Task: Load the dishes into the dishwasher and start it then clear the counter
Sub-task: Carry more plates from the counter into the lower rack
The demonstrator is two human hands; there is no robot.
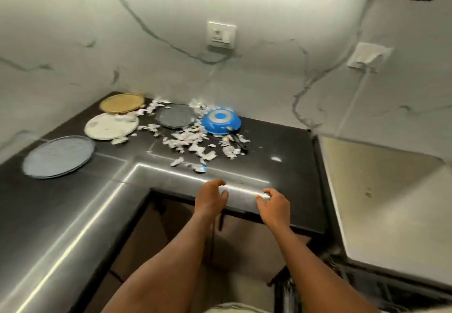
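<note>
Heads up: reach straight across the counter (61, 214) and my guess is your forearms drag through the torn paper scraps (193, 142) at 12 o'clock. That would sweep them onto the floor, or they'd ride a plate into the dishwasher. Your left hand (211, 199) and right hand (274, 205) hover side by side over the front edge, fingers loosely curled, gripping nothing. Can't tell if the fingertips touch the top. Further out, there's a blue-grey plate (58, 157) at 10 o'clock, with a white plate (111, 126) and tan plate (121, 103) behind it. The dark grey plate (175, 115) is at 12, and the upside-down blue pan (221, 121) at 1, near the wall. I can't pick out the dishwasher for sure.
</note>
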